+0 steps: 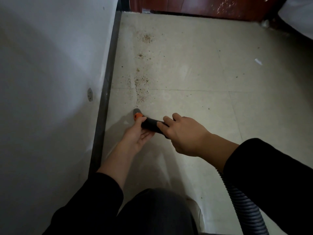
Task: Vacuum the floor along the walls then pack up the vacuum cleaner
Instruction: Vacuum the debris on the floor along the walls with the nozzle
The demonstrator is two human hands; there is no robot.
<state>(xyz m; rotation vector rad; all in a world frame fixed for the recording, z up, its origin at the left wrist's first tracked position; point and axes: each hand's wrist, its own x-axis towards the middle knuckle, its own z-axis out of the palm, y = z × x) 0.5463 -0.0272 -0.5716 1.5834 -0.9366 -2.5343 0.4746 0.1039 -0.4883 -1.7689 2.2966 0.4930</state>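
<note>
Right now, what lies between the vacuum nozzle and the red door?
Scattered brown crumbs on the tile floor, from the nozzle toward the door, beside the dark baseboard; shown in the head view.

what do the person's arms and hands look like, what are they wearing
Both hands are bare: no gloves, and no ring or watch shows on the left hand or the right hand. Each arm wears a black long sleeve pushed up off the wrist; the left sleeve sits higher, near the elbow, while the right sleeve ends around mid-forearm.
</note>
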